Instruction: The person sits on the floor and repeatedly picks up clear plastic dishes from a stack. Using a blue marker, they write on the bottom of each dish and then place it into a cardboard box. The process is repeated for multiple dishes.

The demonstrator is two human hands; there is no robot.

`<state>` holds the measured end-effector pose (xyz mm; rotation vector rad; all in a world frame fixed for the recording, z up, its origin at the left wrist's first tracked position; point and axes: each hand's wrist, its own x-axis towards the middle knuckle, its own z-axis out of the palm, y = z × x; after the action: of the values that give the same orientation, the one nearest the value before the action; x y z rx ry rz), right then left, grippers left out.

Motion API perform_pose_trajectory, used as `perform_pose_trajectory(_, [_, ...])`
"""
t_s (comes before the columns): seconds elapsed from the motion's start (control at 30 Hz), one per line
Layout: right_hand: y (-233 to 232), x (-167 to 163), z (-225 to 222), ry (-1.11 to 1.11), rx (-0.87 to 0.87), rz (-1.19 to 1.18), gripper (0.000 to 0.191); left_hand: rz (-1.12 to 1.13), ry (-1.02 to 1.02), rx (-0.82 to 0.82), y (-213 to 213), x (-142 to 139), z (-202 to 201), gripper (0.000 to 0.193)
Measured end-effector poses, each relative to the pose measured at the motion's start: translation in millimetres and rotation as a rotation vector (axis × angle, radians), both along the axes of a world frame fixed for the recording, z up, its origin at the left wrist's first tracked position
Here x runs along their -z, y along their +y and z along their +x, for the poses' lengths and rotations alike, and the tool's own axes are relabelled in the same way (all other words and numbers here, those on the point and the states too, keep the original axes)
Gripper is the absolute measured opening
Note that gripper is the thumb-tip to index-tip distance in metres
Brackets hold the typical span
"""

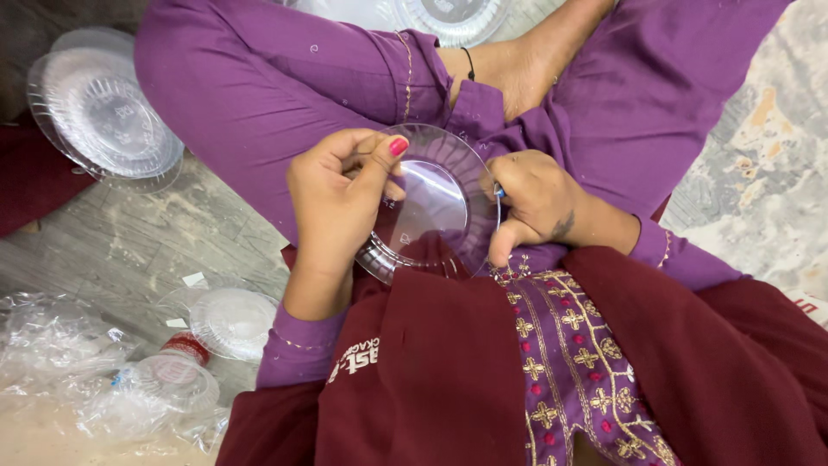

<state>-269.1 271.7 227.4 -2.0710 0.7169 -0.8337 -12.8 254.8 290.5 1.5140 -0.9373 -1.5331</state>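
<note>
At the far left, a stack of clear, ribbed round plastic plates (103,112) lies on the grey wood-patterned floor (129,250), beside a dark red cloth at the edge of the view. Lower down on that side, crumpled clear plastic wrapping (52,345) is heaped next to a small clear plastic bottle with a red cap (177,367), and just above the bottle rests a single clear round plastic lid (233,321). Moving toward the centre, the person sits cross-legged in purple trousers, and the left hand (338,197), its thumbnail painted red, is closed around the left rim of a clear round plastic plate with a ribbed border (429,207), thumb on top and fingers curled behind it. The plate is held tilted over the lap, above the fold of a maroon garment, between the two hands. On its right rim, the right hand (536,200) is closed in a pinch, thumb and curled fingers pressing against the edge, with a small blue item (499,192) showing at the fingertips; what it is cannot be told. Beyond the knees, at the top, another clear ribbed plastic plate (453,17) lies on the floor, and to the far right the ground is pale, mottled stone (759,173).
</note>
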Motion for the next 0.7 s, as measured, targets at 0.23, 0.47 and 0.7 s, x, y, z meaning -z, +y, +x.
perform_pose_trajectory(0.23, [5.0, 6.2, -7.3, 0.027, 0.050, 0.003, 0.077, 0.006, -0.018, -0.023, 0.1, 9.2, -3.0, 0.017])
perform_pose_trajectory(0.47, [-1.2, 14.2, -16.5, 0.139, 0.092, -0.055, 0.072, -0.012, 0.030, -0.096, -9.2, 30.1, -6.8, 0.019])
perform_pose_trajectory(0.7, [-25.3, 23.4, -18.0, 0.270, 0.200, -0.060, 0.069, -0.059, 0.054, -0.093, -38.5, 61.2, -6.3, 0.022])
